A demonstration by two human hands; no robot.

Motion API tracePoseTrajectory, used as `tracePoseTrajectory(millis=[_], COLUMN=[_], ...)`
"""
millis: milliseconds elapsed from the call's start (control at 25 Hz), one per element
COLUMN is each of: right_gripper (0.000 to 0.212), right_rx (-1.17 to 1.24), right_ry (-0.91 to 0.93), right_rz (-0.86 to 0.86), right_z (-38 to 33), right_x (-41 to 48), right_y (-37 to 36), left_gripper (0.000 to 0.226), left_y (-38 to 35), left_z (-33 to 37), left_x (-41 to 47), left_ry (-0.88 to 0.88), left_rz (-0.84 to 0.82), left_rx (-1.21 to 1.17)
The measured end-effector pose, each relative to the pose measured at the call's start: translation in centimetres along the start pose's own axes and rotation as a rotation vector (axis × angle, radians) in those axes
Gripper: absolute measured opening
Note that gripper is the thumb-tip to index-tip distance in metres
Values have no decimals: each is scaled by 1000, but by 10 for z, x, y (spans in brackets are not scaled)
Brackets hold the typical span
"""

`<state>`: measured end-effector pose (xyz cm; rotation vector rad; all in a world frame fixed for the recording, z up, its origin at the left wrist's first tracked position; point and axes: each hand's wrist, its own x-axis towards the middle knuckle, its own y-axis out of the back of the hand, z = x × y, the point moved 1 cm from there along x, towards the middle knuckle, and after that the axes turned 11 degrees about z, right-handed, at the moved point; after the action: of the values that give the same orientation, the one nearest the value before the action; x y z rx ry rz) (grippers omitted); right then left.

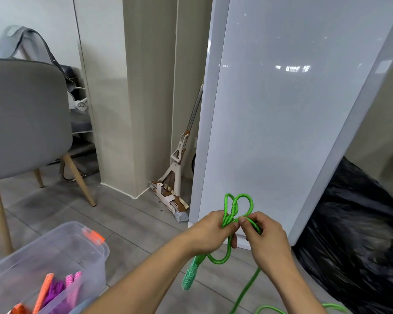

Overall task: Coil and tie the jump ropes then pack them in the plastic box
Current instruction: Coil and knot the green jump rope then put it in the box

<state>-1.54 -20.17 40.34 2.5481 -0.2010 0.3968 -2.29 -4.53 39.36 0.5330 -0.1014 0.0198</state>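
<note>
Nearest, bottom left: clear plastic storage box (61, 250) with an orange latch, on the grey tiled floor (134, 223). Orange, purple and pink jump ropes (55, 290) already lie inside.

Both forearms reach forward. Green braided jump rope (236, 205) is held in the air between the hands, right of the box and apart from it.
- Left hand (210, 232) clenches a bunch of small loops standing above the fist; the green patterned handle (191, 273) hangs below it.
- Right hand (266, 236) pinches one strand just beside the left thumb.
- A loose tail runs down to the floor.

Judged step: coiling the green rope, tie not yet made. Next move calls for gathering the tail into loops without losing the bunch.

Beyond: mop (177, 168), white panel (281, 109), black plastic bag (361, 234).
</note>
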Motion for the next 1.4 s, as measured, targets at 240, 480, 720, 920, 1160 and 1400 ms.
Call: tracePoseTrajectory(millis=[240, 480, 720, 920, 1160, 1400], right_gripper=[24, 21, 40, 36, 32, 19], right_rx=[-13, -77, -258, -308, 195, 212], right_ry=[36, 18, -114, -208, -138, -39], right_rz=[-37, -75, -138, 25, 14, -20], right_z=[0, 7, 24, 37, 12, -7], right_x=[-3, 2, 11, 20, 13, -6], right_y=[-6, -3, 16, 25, 13, -7], left_gripper=[22, 14, 17, 31, 15, 17], left_y=[4, -1, 24, 32, 16, -7], left_z=[-7, -14, -30, -40, -6, 0], left_x=[-1, 8, 22, 26, 13, 10], left_ry=[68, 157, 223, 374, 352, 320], left_rz=[-36, 49, 503, 694, 471, 356], left_rx=[-89, -213, -281, -563, -777, -830])
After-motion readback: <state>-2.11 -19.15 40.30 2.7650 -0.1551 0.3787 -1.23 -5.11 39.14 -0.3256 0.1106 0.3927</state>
